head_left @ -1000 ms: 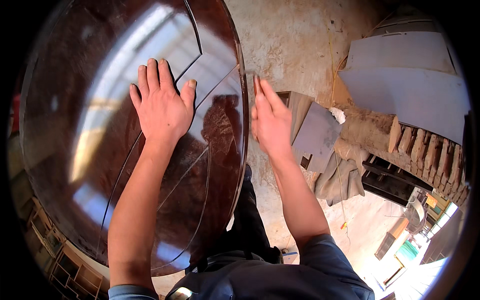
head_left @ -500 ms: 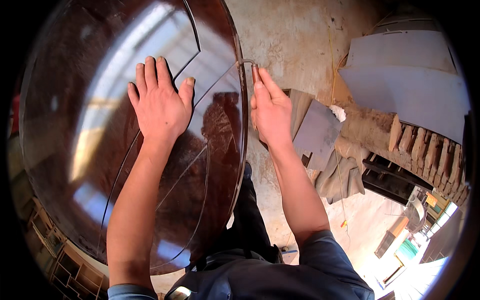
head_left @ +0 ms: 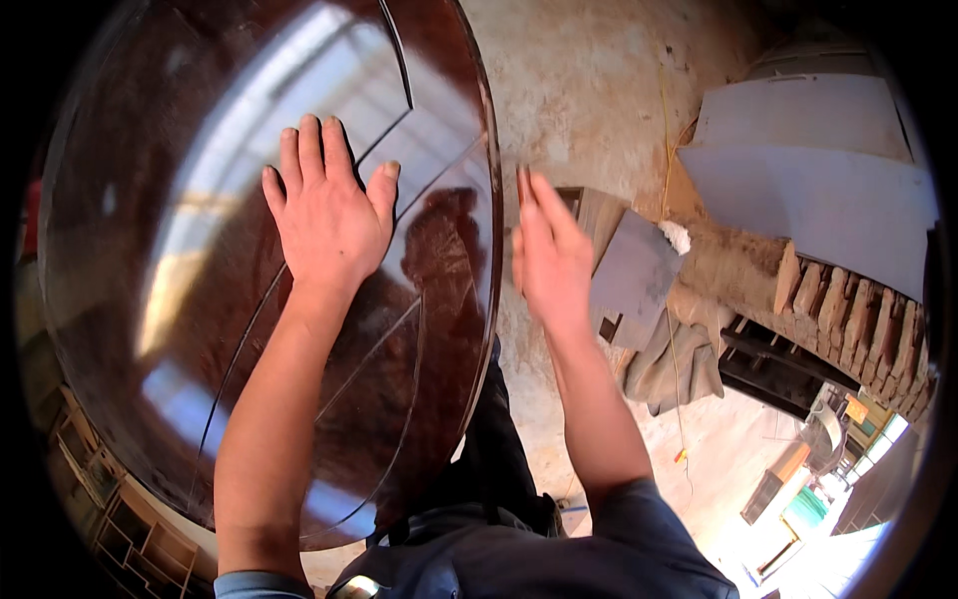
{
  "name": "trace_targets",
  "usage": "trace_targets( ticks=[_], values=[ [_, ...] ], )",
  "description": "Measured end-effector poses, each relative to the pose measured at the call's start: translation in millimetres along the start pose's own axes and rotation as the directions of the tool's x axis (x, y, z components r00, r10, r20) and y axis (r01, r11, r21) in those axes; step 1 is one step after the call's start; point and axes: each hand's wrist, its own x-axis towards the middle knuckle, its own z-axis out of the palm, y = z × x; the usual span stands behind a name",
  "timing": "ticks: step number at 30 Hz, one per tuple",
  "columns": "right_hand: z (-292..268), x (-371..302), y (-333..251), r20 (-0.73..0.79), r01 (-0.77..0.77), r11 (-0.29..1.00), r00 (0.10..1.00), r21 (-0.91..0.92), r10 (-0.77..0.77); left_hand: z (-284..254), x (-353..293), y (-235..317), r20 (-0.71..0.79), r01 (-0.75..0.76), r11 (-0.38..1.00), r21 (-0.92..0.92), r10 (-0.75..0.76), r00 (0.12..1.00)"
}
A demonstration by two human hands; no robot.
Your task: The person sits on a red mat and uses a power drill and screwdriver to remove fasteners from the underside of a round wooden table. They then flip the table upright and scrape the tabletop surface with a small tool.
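Beneath my arms is a large, round-edged dark-brown glossy panel (head_left: pixel 379 429) with thin curved and angled lines across it. Palm down, my left hand (head_left: pixel 332 228) lies flat on its shiny surface with fingers stretched and thumb out to the side. Just off the panel's right rim (head_left: pixel 490 200), my right hand (head_left: pixel 555 258) is wrapped around a small hand tool (head_left: pixel 524 185) with a reddish-brown handle. The hand is slightly blurred, and the tool's metal end cannot be made out now. A duller, scuffed dark patch (head_left: pixel 439 235) shows on the panel near this rim.
Right of the panel, on the dusty floor (head_left: pixel 579 90), stand a grey board (head_left: pixel 639 265), a draped brown cloth (head_left: pixel 679 369) and a stack of bricks (head_left: pixel 858 309). Large grey sheets (head_left: pixel 808 190) lie farther right. Wooden frames (head_left: pixel 150 539) are at lower left. A thin cord (head_left: pixel 677 399) trails down.
My right hand has drawn slightly back toward me and away from the rim, where the tool's bent metal end was touching. My left hand stays flat on the panel.
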Motion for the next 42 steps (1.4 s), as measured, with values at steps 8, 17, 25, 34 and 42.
trace_targets(
  ticks=[8, 17, 25, 34, 42],
  values=[
    [3, 5, 9, -0.014, 0.019, 0.997, 1.0, 0.074, -0.018, 2, -2, -1, 0.001, -0.013, 1.0, 0.008, 0.013, 1.0],
    [4, -3, 8, -0.004, -0.023, 0.995, 1.0, 0.099, 0.023, 1, -3, -1, 0.025, 0.007, 1.0, 0.024, -0.008, 1.0],
    [4, 7, 19, -0.019, 0.046, 0.99, 0.999, 0.137, -0.044, 4, 0, 1, 0.003, 0.005, 1.0, 0.003, -0.005, 1.0],
    [9, 9, -2, -0.001, -0.023, 0.997, 1.0, 0.068, 0.023, -1, 0, -1, 0.017, 0.008, 1.0, 0.008, -0.008, 1.0],
    [-12, 9, -36, -0.092, 0.18, 0.952, 0.983, 0.246, -0.162, 1, -2, -1, 0.024, 0.013, 0.999, 0.03, -0.014, 1.0]
  ],
)
